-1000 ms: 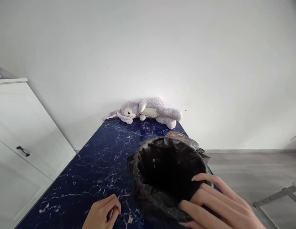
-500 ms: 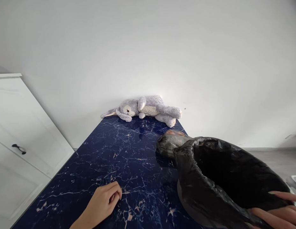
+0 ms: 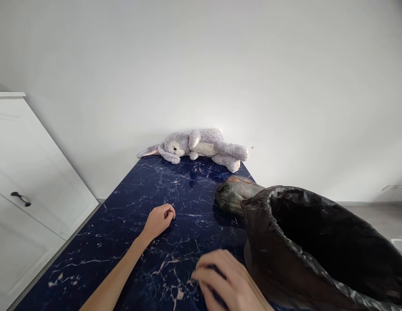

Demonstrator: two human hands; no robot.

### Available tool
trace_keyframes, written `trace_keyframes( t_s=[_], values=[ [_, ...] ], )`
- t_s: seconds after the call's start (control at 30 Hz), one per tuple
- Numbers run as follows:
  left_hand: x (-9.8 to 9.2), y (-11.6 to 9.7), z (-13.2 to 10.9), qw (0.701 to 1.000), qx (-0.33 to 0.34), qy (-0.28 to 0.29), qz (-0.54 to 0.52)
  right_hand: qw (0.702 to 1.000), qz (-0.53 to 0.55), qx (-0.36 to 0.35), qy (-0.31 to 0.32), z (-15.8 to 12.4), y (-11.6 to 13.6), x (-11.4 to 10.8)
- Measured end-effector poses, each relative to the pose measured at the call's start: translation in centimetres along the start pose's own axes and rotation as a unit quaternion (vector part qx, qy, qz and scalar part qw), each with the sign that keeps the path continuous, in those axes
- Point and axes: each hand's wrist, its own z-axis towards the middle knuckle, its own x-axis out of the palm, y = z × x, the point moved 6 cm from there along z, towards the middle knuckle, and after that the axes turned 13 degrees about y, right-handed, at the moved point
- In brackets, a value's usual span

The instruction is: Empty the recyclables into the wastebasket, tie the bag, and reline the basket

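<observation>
My left hand (image 3: 158, 221) rests on the blue marbled tabletop (image 3: 123, 190) with its fingers curled closed, and nothing shows in it. My right hand (image 3: 225, 278) is nearer to me, its fingers bent and apart, holding nothing. Just right of it stands a bin lined with a black plastic bag (image 3: 275, 259), its wide mouth facing up and the bag folded over the rim. A bundled roll of dark, translucent plastic (image 3: 231, 195) lies on the tabletop behind the bin, partly hidden by it.
A grey plush rabbit (image 3: 204, 149) lies on its side at the table's far edge, against a white wall (image 3: 201, 65). To the left is a white cabinet (image 3: 35, 164) with a dark handle. The floor (image 3: 366, 211) shows at far right.
My left hand has moved forward across the table, still curled. My right hand has let go of the bin's rim and come left over the tabletop.
</observation>
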Motion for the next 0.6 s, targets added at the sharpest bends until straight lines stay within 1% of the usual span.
trace_keyframes(
  t_s=[0.03, 0.07, 0.17, 0.2, 0.27, 0.33, 0.4, 0.5, 0.6],
  values=[
    [0.0, 0.0, -0.1, 1.0, 0.005, -0.002, -0.002, 0.999, 0.021, 0.021, 0.023, 1.1, -1.9, 1.6],
    [0.0, -0.1, -0.3, 1.0, 0.01, -0.003, -0.004, 0.998, 0.051, 0.043, 0.016, 1.9, -3.8, 2.7],
    [-0.1, -0.4, -0.7, 1.0, 0.026, -0.003, -0.014, 0.978, 0.175, 0.11, -0.022, 4.1, -9.7, 5.7],
    [-0.1, -0.4, -0.8, 0.999, 0.03, -0.002, -0.018, 0.968, 0.204, 0.137, -0.045, 4.5, -11.4, 6.5],
    [-0.1, -0.4, -0.8, 0.999, 0.038, -0.003, -0.027, 0.957, 0.229, 0.166, -0.07, 5.3, -14.0, 7.7],
    [0.0, -0.3, -0.7, 0.998, 0.044, -0.007, -0.037, 0.951, 0.239, 0.18, -0.083, 5.7, -15.8, 8.4],
    [0.0, 0.0, -0.7, 0.998, 0.046, -0.017, -0.046, 0.946, 0.244, 0.191, -0.095, 5.5, -16.9, 8.5],
    [0.2, 0.4, -0.7, 0.997, 0.047, -0.032, -0.055, 0.942, 0.236, 0.208, -0.117, 4.6, -17.8, 8.1],
    [0.4, 0.5, -0.6, 0.996, 0.053, -0.036, -0.059, 0.94, 0.212, 0.227, -0.144, 3.5, -18.2, 7.6]
  ],
)
